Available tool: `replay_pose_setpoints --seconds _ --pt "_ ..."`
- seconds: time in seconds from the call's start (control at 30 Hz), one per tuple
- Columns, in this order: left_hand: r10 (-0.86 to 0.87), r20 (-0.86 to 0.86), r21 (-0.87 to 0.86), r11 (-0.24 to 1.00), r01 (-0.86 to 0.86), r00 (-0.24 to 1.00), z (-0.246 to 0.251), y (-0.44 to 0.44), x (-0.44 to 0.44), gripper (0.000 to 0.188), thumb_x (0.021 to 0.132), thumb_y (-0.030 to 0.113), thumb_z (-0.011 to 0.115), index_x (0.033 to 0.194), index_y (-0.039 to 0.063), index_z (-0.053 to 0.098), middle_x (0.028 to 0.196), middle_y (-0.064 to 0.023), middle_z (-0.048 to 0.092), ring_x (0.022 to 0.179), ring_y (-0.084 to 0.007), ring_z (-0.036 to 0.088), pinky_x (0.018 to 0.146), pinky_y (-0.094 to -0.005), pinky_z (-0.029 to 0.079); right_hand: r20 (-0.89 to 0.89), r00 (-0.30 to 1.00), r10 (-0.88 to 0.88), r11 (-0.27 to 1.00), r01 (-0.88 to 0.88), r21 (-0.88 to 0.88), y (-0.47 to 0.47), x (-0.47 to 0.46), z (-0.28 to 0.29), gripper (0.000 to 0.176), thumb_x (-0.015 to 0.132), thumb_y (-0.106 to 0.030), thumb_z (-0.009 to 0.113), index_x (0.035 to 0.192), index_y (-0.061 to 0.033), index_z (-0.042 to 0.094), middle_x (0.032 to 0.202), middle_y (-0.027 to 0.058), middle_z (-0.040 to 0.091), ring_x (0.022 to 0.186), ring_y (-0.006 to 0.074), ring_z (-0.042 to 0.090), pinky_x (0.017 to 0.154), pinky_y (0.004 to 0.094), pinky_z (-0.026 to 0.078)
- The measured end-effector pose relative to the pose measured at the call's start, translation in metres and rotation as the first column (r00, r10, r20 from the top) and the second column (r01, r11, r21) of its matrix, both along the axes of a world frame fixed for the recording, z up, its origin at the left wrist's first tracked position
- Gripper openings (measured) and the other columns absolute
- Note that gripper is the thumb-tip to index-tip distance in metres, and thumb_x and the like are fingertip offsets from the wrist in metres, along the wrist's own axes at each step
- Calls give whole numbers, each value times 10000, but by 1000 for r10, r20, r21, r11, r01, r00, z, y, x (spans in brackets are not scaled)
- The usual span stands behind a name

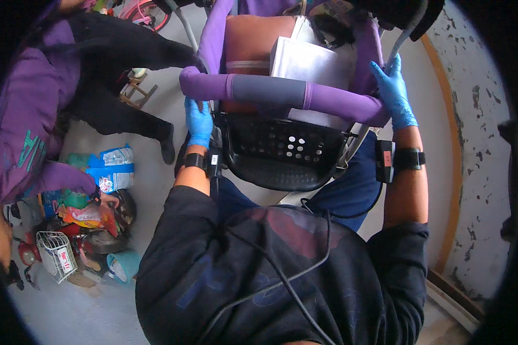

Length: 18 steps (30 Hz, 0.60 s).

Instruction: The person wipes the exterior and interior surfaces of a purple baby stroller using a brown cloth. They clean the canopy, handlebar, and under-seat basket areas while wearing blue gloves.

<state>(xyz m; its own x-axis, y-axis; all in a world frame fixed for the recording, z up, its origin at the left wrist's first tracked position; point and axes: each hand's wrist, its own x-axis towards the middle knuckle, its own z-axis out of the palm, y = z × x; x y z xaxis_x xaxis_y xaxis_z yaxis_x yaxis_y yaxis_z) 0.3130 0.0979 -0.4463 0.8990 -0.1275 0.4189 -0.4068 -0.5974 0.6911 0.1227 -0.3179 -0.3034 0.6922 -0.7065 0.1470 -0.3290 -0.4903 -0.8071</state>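
In front of me stands a baby stroller with a purple padded bumper bar (pixel 270 91) and a black perforated plastic footrest (pixel 285 151). My left hand (pixel 198 123), in a blue glove, grips the frame just under the bar's left end; some fingertips are hidden. On the other side my right hand (pixel 395 92), also gloved, is around the frame by the bar's right end, thumb and fingers spread along a grey metal tube (pixel 403 39). Inside the seat lie a brown box (pixel 250 41) and a silvery white box (pixel 306 60).
At left a person in a purple top (pixel 34 108) bends down, one leg beside the stroller. Their hand (pixel 108 200) is at a cluttered red vehicle with a white wire basket (pixel 56 256). A teal bucket (pixel 124 266) stands nearby. A peeling wall (pixel 479 142) runs along the right.
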Motion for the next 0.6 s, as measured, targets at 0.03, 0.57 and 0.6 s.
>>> replay_pose_setpoints --seconds 0.03,0.57,0.6 --pt "20 39 133 991 -26 999 -7 -4 -5 535 899 230 527 1355 42 319 1356 -226 379 1249 -375 385 1014 -402 340 18 1000 17 1000 -16 -6 0 0 1 878 826 -396 623 1427 -4 116 1425 219 298 1279 321 374 1049 340 313" --pt "-194 -658 76 944 320 727 -137 78 -67 464 832 49 422 1287 121 476 1182 -212 547 1097 -359 526 925 -399 423 35 997 74 997 -74 10 -22 -1 -11 745 837 -422 619 1374 -43 267 1101 153 555 960 247 574 841 368 479" --pt "-153 -706 115 939 325 692 -131 73 -65 433 836 62 431 1262 102 494 1152 -213 563 1070 -360 541 915 -403 428 30 996 82 997 -82 -1 -21 -1 -10 739 837 -421 620 1368 -42 273 1097 153 556 960 247 574 844 365 479"
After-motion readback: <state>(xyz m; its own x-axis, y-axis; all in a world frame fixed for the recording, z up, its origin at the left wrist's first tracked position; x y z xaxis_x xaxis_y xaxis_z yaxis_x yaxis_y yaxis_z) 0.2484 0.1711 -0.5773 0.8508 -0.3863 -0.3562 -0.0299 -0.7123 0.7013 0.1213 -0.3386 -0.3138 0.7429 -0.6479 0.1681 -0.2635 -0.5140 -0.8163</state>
